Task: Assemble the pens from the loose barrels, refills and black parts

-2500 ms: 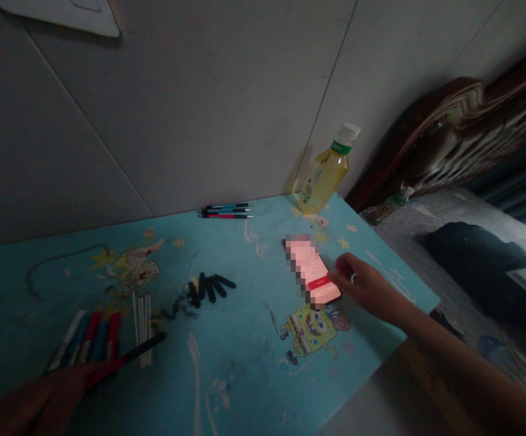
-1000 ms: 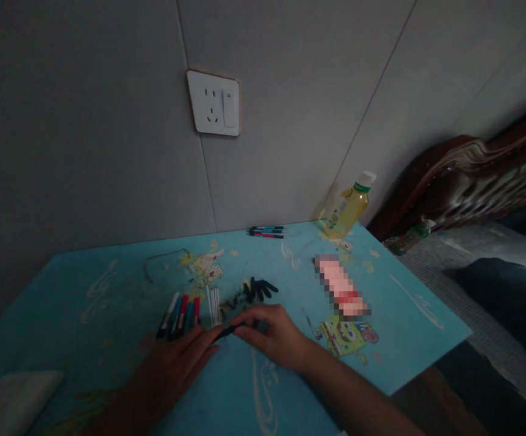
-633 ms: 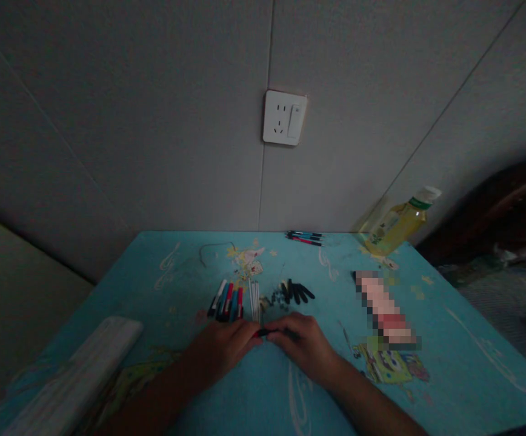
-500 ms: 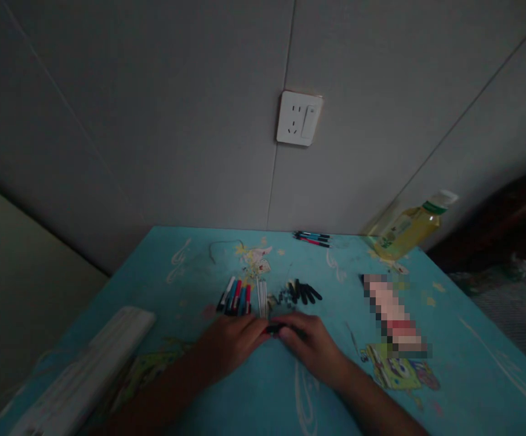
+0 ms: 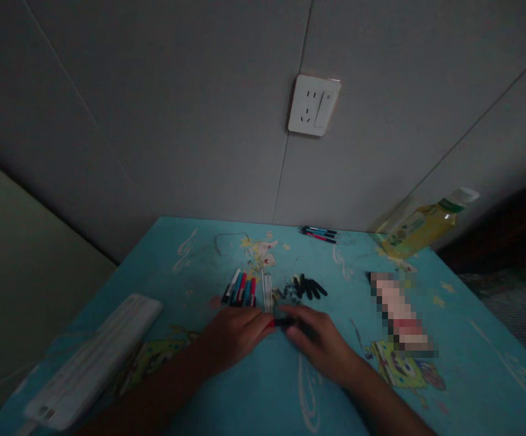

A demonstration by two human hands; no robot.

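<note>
Between my two hands is a pen [image 5: 283, 322] with a red part and a black part, lying roughly level above the table. My left hand [image 5: 233, 336] is closed on its red end, and my right hand [image 5: 321, 344] pinches the black end. The fingers hide much of the pen. Just beyond my left hand lie several pen barrels [image 5: 240, 289] in red, blue and white with black ends. Slim pale pen refills [image 5: 267, 292] lie beside them. Small dark parts [image 5: 291, 292] and several black rubber grips [image 5: 312, 288] are spread beyond my right hand.
Several pens [image 5: 318, 234] lie at the table's back edge. A bottle of yellow liquid [image 5: 420, 231] stands back right, near a blurred-out oblong item [image 5: 398, 309]. A white power strip [image 5: 97, 360] lies at left. A socket [image 5: 314, 105] is on the wall.
The camera view has shifted a little, moving the scene in the picture. Both hands keep hold of the pen; its black part shows more plainly between the fingers now.
</note>
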